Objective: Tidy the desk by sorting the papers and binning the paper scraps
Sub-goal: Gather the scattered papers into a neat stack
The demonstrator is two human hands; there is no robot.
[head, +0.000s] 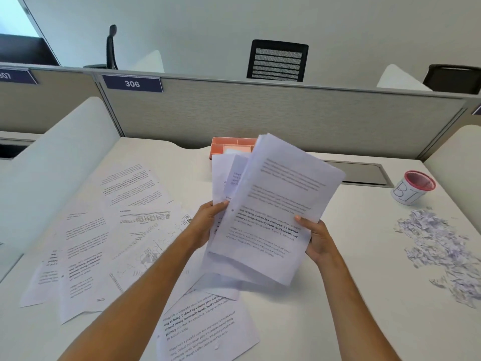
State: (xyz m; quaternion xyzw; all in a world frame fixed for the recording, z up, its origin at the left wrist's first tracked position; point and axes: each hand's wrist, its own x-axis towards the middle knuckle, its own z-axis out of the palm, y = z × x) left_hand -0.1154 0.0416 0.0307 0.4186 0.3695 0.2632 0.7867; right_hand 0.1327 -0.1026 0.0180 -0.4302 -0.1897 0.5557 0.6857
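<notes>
A stack of printed papers (276, 204) is held up above the middle of the white desk (351, 295), fanned and tilted to the right. My left hand (205, 222) grips its left edge and my right hand (316, 238) grips its lower right edge. Several loose printed sheets (104, 235) lie spread over the left half of the desk. One more sheet (205, 329) lies near the front edge under my left forearm. A heap of torn paper scraps (440, 248) covers the right side. A small red-rimmed bin (413, 187) stands behind the scraps.
An orange desk tray (229, 147) sits at the back, partly hidden by the held papers. A grey partition (260, 118) labelled 306 closes off the far side. White side dividers (59, 157) flank the desk. A grey cable flap (364, 174) lies by the partition.
</notes>
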